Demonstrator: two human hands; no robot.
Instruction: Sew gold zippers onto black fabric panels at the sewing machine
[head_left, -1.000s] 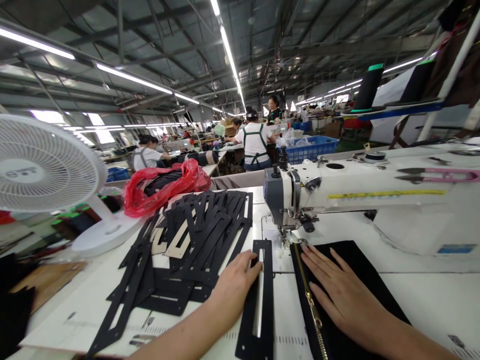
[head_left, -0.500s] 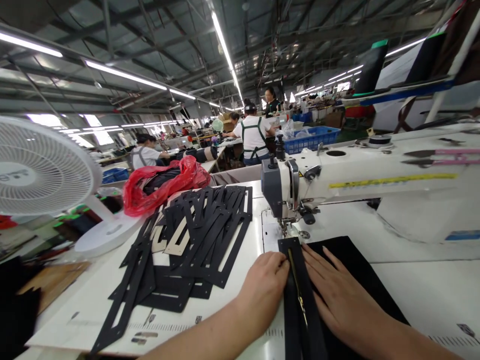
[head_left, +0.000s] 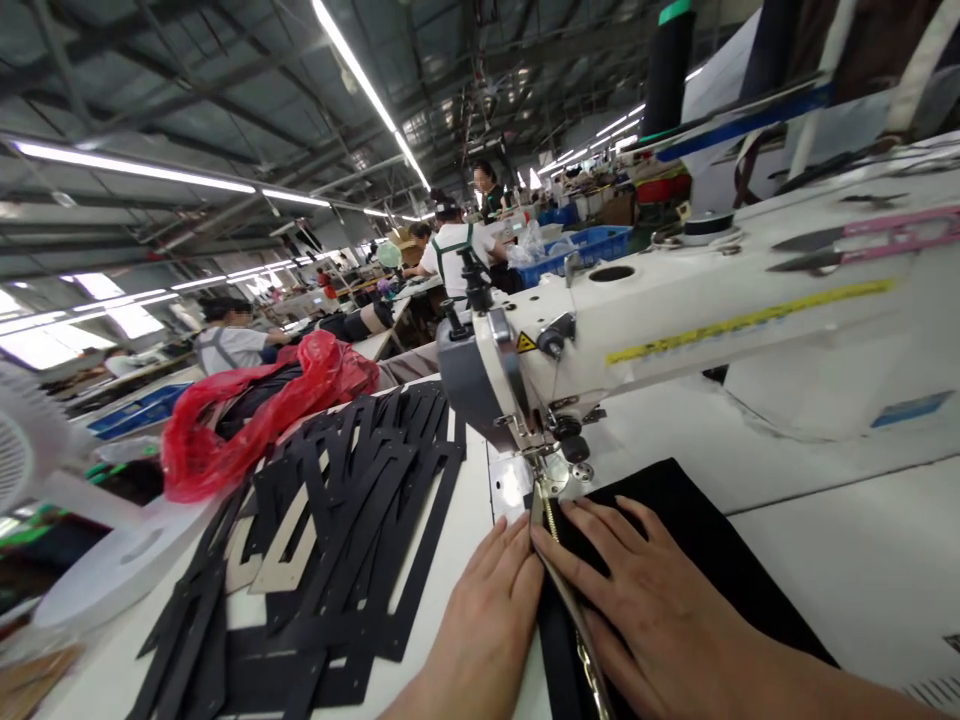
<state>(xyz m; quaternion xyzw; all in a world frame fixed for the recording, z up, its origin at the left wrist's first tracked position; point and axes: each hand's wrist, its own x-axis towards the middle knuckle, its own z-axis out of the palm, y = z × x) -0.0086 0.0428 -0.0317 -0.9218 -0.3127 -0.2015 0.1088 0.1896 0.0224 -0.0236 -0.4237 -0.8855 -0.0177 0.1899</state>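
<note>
Towards the near edge of our counter [head_left: 832, 545], our left hand [head_left: 480, 610], fingers together, touches the frame strip [head_left: 568, 597]; pinching, we can't tell. Our right hand [head_left: 652, 590], fingers slightly apart, presses zippered black fabric [head_left: 701, 525].

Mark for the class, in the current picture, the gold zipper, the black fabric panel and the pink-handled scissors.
Gold zipper [head_left: 552, 520]: head view, on its upper teeth.
Black fabric panel [head_left: 697, 530]: head view, on its uncovered upper right part.
Pink-handled scissors [head_left: 870, 228]: head view, on the upper handle.
</note>
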